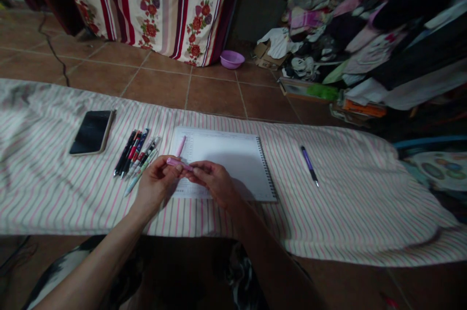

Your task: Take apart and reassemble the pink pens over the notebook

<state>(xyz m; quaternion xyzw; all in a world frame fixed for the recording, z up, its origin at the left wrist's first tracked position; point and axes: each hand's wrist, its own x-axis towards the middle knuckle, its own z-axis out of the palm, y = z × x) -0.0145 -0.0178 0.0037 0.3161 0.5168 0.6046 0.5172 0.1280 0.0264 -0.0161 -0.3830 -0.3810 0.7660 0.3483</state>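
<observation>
Both hands meet over the left part of a spiral notebook [233, 154] that lies open on the striped cloth. My left hand [155, 178] pinches one end of a pink pen [179, 163]. At its other end, the fingers of my right hand [213, 178] are closed on it. Just beyond the fingers, a second pink piece [181, 145], pen-like or a cap, rests on the page; its lower end is hidden. A bunch of several pens [136, 154] lies left of my left hand. Off to the right of the notebook is a purple and black pen [309, 166].
A dark-screened phone [92, 132] lies at the left on the striped cloth [365, 203]. Beyond the table's far edge are a tiled floor, a purple basin [232, 59], and a floral curtain [164, 3]. Clothes [328, 23] and boxes are heaped at the upper right.
</observation>
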